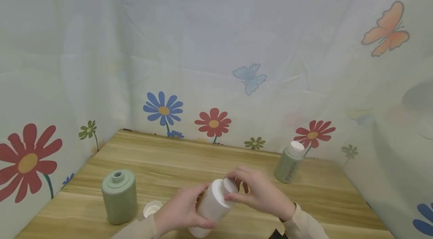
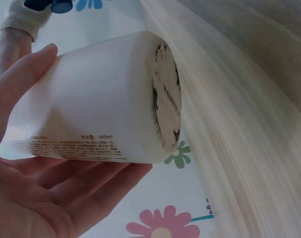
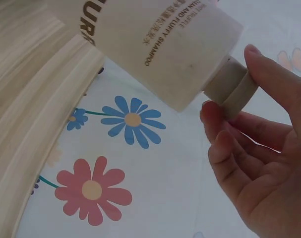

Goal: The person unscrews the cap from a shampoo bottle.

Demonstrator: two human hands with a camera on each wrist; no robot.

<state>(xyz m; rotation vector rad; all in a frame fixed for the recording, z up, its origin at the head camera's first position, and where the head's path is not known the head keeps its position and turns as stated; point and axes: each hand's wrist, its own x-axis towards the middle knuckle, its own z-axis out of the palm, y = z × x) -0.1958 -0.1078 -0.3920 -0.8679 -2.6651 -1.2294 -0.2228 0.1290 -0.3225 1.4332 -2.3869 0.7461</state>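
My left hand (image 1: 179, 209) grips the body of a white shampoo bottle (image 1: 210, 207), thumb on one side and fingers round the other. The bottle leans, its top toward my right hand (image 1: 260, 195). Its round white cap (image 3: 234, 91) sits on the neck, pinched between my right thumb and fingers. In the left wrist view the flat base of the bottle (image 2: 167, 96) shows dark scuffs, and small print runs along its side. Left of my left hand stands a green bottle (image 1: 120, 201) with a bare, open neck. A loose white cap (image 1: 152, 207) lies on the table between them.
A smaller green bottle (image 1: 287, 165) with a white cap (image 1: 297, 149) stands at the back right of the wooden table (image 1: 189, 156). A white curtain (image 1: 189, 43) printed with flowers and butterflies surrounds the table at the back and sides.
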